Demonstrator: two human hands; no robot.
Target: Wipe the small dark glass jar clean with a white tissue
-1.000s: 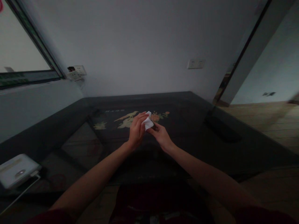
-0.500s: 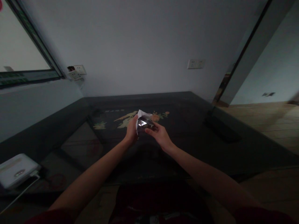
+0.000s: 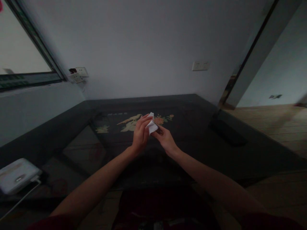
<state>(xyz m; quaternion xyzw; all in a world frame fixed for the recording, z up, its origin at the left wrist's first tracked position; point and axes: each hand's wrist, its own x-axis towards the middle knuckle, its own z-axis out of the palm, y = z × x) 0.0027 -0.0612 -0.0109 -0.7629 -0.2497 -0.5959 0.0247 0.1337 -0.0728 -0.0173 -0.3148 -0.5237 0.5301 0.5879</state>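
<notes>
My left hand (image 3: 140, 133) is closed around a white tissue (image 3: 152, 127), pressing it over the front of a small dark shiny object (image 3: 159, 129). My right hand (image 3: 167, 141) grips that object from its right side between thumb and fingers. Tissue and fingers cover most of it, so its kind cannot be made out. Both hands are raised over the middle of a dark glossy table (image 3: 182, 166), close together.
A white box-like device (image 3: 20, 174) with a white cable sits at the table's left edge. A long black object (image 3: 229, 132) lies on the right side. Behind are a wall with sockets (image 3: 200, 65) and, on the left, a window (image 3: 26, 38).
My left hand has moved slightly right and its fingers have come over the front of the shiny object. The tissue now hides the bright face that showed before. My right hand stays nearly in place.
</notes>
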